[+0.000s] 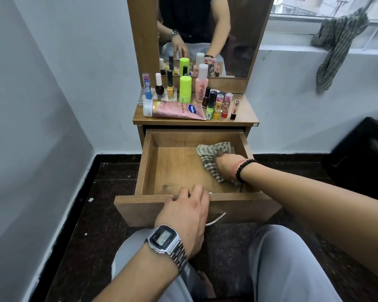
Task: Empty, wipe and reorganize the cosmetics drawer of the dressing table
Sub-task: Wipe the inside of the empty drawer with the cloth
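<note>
Presently we find the task at its middle stage. The drawer (148,168) stands pulled fully out of the dressing table (244,117) and holds no cosmetics; emptying is, in our judgement, complete. Wiping is under way: the right hand (228,165) presses a striped cloth (210,156) onto the drawer floor at the right rear corner, fingers curled down into the bunched fabric and clamped on it. The left hand (189,211) grips the top edge of the drawer front (140,209), fingers hooked over the edge into the drawer, thumb side hidden from us. A metal handle (216,219) shows just below that hand.

We note a dark smudge (166,186) on the drawer floor near the front left, well apart from the cloth; we judge that area not yet wiped. Reorganizing is not begun.

Contents by container:
- Drawer: the cloth and the right hand only.
- Table top, serving as holding area: 1 pink lotion tube (177,110) lying on its side at the front; behind it, upright, a blue-capped stick (147,86), a dark nail polish (159,86), a yellow nail polish (170,87), a green bottle (185,89) and a pink bottle (202,83); to the right, a cluster of small lipsticks and polishes (218,104), touching or just beside one another.

A second striped cloth (338,46) hangs at the window sill
</note>
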